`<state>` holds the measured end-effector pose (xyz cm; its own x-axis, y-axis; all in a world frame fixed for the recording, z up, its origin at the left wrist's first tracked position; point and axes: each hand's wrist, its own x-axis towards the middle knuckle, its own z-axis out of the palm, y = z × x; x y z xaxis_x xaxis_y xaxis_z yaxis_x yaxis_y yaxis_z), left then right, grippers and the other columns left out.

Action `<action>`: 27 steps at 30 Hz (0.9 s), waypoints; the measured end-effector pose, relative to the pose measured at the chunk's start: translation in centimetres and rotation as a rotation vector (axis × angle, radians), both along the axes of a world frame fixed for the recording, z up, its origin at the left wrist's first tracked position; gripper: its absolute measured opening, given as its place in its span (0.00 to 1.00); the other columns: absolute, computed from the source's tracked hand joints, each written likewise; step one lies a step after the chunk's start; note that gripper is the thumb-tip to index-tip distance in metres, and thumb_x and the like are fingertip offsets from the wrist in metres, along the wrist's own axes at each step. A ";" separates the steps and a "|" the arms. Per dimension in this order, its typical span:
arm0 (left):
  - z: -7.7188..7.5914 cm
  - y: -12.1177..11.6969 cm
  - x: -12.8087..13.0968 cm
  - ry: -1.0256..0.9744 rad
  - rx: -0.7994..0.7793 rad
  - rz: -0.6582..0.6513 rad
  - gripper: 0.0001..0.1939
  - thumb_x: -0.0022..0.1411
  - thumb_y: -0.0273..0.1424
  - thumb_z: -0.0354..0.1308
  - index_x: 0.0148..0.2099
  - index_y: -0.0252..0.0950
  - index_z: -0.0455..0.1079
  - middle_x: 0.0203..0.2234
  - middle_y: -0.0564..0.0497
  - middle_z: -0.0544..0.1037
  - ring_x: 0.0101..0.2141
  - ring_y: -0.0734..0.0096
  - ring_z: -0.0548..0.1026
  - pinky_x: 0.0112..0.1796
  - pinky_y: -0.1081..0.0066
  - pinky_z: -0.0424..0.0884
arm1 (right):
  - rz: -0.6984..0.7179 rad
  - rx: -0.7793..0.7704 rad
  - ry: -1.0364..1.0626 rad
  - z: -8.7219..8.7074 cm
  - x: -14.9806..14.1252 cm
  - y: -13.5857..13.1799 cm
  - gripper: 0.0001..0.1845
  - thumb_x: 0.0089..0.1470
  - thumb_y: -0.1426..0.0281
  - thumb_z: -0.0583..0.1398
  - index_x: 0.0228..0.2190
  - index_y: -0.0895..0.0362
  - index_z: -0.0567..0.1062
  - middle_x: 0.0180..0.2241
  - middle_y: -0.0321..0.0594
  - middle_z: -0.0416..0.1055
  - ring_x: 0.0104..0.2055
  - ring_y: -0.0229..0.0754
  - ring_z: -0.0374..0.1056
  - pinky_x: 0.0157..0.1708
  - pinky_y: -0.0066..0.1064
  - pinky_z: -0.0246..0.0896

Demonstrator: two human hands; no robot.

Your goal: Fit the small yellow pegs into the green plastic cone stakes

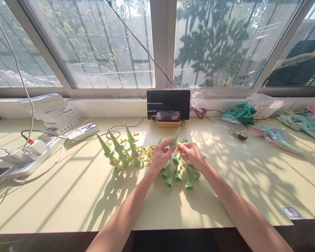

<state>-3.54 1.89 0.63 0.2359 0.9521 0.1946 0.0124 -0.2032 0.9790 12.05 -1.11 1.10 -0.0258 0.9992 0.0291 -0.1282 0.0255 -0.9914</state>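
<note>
Near the middle of the table, my left hand (161,155) is closed around a green plastic watering spike (176,135), its pointed end up. My right hand (192,154) pinches at the lower part of that spike, where a bit of yellow shows; the fingers hide most of it. Beneath and around my hands lie several loose green spikes (177,176), their threaded open ends toward me. Small yellow valve pieces (149,152) are heaped just left of my left hand. Farther left, several green spikes with yellow valves (120,150) stand upright, points up.
A black tablet (168,99) with a phone (168,116) before it stands at the window. White boxes (54,112), a power strip (39,155) and cables are on the left. To the right lie a yellow-black tool (240,135), green plastic bag (244,112) and bagged parts (278,140).
</note>
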 end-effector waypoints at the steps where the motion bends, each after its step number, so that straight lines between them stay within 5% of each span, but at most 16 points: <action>1: 0.0 0.0 0.0 -0.009 -0.001 0.003 0.21 0.56 0.37 0.67 0.51 0.37 0.78 0.52 0.42 0.79 0.16 0.84 0.65 0.21 0.73 0.66 | 0.009 -0.009 0.009 0.0 0.1 0.0 0.24 0.50 0.50 0.64 0.21 0.57 0.70 0.14 0.26 0.54 0.10 0.28 0.48 0.10 0.26 0.38; 11: -0.5 0.2 0.2 0.013 0.000 0.010 0.25 0.57 0.39 0.67 0.56 0.36 0.77 0.48 0.40 0.81 0.18 0.80 0.69 0.23 0.71 0.68 | -0.016 0.016 0.019 -0.2 -0.1 0.3 0.25 0.51 0.49 0.63 0.20 0.56 0.69 0.14 0.26 0.53 0.10 0.29 0.47 0.11 0.27 0.39; 16: -0.3 0.4 0.0 -0.005 -0.001 0.062 0.23 0.58 0.40 0.67 0.54 0.37 0.78 0.42 0.41 0.83 0.28 0.69 0.78 0.29 0.69 0.74 | -0.137 0.134 -0.181 -0.7 -0.2 0.3 0.24 0.56 0.47 0.61 0.23 0.55 0.70 0.17 0.32 0.63 0.12 0.33 0.55 0.13 0.28 0.48; 20: -0.1 0.6 -0.2 -0.040 -0.021 0.097 0.21 0.57 0.41 0.67 0.50 0.36 0.79 0.38 0.42 0.84 0.33 0.65 0.80 0.35 0.66 0.76 | -0.280 0.349 -0.498 -1.3 -0.1 0.3 0.20 0.58 0.51 0.61 0.37 0.56 0.75 0.27 0.38 0.74 0.21 0.38 0.67 0.22 0.29 0.60; 27: -0.1 0.6 -0.2 -0.042 -0.049 0.089 0.20 0.57 0.42 0.67 0.48 0.35 0.79 0.36 0.42 0.84 0.33 0.65 0.80 0.36 0.66 0.76 | -0.364 0.549 -0.718 -2.0 -0.2 0.6 0.16 0.63 0.57 0.57 0.39 0.56 0.76 0.30 0.40 0.76 0.23 0.37 0.66 0.29 0.29 0.64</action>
<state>-3.79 2.47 0.55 0.1425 0.9775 0.1557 -0.0130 -0.1554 0.9878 11.88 -0.54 -0.88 0.0885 0.8016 0.5913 0.6096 0.4259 -0.6686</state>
